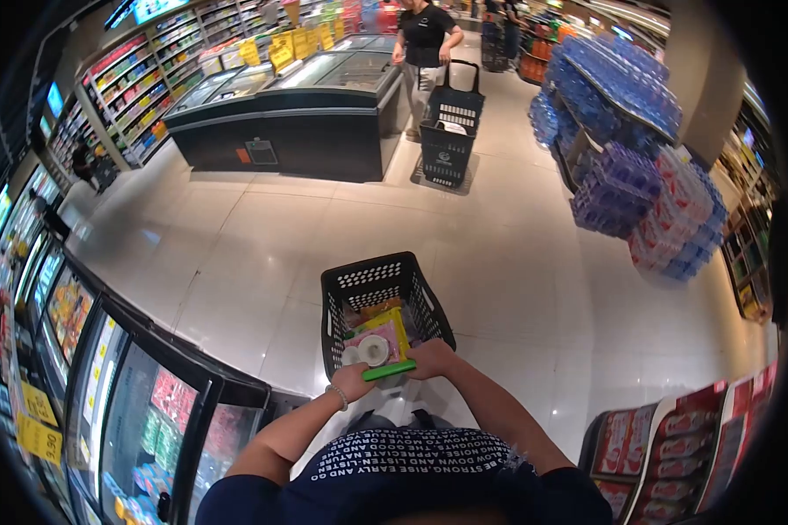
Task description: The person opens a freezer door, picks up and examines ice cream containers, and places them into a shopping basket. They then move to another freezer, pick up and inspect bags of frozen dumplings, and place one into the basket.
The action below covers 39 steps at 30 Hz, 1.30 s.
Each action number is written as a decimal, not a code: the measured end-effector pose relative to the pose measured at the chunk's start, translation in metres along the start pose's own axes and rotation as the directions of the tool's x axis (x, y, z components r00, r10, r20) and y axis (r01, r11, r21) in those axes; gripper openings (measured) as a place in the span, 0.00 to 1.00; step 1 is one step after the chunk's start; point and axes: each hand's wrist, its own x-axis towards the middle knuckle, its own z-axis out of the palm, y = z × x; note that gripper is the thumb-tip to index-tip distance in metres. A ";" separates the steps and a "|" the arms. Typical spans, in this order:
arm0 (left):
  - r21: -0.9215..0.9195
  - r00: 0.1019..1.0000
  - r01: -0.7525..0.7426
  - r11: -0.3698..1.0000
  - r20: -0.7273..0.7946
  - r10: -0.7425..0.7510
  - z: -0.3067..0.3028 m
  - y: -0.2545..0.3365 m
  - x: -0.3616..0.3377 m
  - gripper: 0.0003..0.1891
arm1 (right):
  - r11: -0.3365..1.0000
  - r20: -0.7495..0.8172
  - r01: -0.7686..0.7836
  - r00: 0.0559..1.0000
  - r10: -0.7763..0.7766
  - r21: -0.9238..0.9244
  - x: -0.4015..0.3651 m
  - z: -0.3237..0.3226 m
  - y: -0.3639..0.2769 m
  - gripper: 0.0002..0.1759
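Both of my hands are closed on the green handle (389, 370) of a shopping cart. My left hand (350, 382), with a bracelet at the wrist, grips the handle's left end. At its right end is my right hand (431, 359). Just ahead of them sits the cart's black perforated basket (331, 302). Inside lie a white round container (373, 350), a yellow package (403, 328) and a pink package (383, 333), with other items partly hidden beneath.
Ahead stands a chest freezer (280, 131); beside it, a person in a black shirt (425, 39) with another black cart (451, 136). Stacked bottled water (613, 87) and purple packs (617, 188) are right. A glass-fronted cooler (149, 420) is left, a red product rack (674, 446) near right.
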 end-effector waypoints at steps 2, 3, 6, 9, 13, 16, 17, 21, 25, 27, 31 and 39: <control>-0.040 0.998 0.021 0.999 -0.058 -0.023 0.007 0.007 0.012 0.14 | 0.997 0.003 0.069 0.998 -0.069 -0.040 0.015 -0.009 0.024 0.19; -0.060 0.997 0.066 0.996 -0.025 -0.068 0.000 0.018 0.016 0.14 | 0.995 0.017 0.086 0.996 -0.086 -0.051 0.023 -0.013 0.035 0.19; -0.119 0.998 0.051 0.992 -0.035 -0.056 0.003 0.022 0.036 0.15 | 0.986 0.044 0.151 0.988 -0.148 -0.066 0.050 -0.024 0.063 0.19; -0.216 1.000 0.009 0.976 0.018 -0.006 0.000 0.019 0.057 0.16 | 0.967 0.026 0.242 0.970 -0.241 -0.076 0.078 -0.036 0.087 0.19; -0.382 0.993 0.046 0.923 0.120 0.000 -0.010 0.023 0.079 0.19 | 0.928 -0.030 0.355 0.932 -0.360 -0.113 0.111 -0.048 0.111 0.18; -0.614 0.998 -0.053 0.788 0.000 0.066 -0.008 0.026 0.096 0.21 | 0.885 -0.029 0.451 0.889 -0.457 -0.113 0.141 -0.055 0.130 0.17; -0.689 0.992 -0.126 0.714 -0.084 0.094 -0.007 0.026 0.102 0.21 | 0.854 -0.036 0.509 0.856 -0.515 -0.113 0.151 -0.060 0.135 0.17; -0.769 0.989 -0.145 0.623 -0.112 0.093 -0.008 0.020 0.132 0.22 | 0.826 0.039 0.556 0.831 -0.555 -0.091 0.185 -0.085 0.146 0.16; -0.755 0.997 -0.002 0.656 -0.050 -0.055 -0.003 0.010 0.149 0.22 | 0.747 0.067 0.662 0.750 -0.658 -0.060 0.222 -0.090 0.157 0.16; -0.752 0.984 0.081 0.654 -0.045 -0.173 0.006 0.010 0.150 0.22 | 0.704 0.051 0.709 0.705 -0.707 -0.033 0.233 -0.085 0.158 0.15; -0.755 0.893 0.264 0.601 -0.044 -0.447 0.033 0.018 0.153 0.22 | 0.608 0.096 0.794 0.605 -0.790 0.004 0.248 -0.104 0.154 0.15; -0.706 0.709 0.371 0.604 -0.205 -0.675 0.008 0.087 0.184 0.18 | 0.328 0.177 0.929 0.299 -0.938 0.171 0.300 -0.106 0.188 0.16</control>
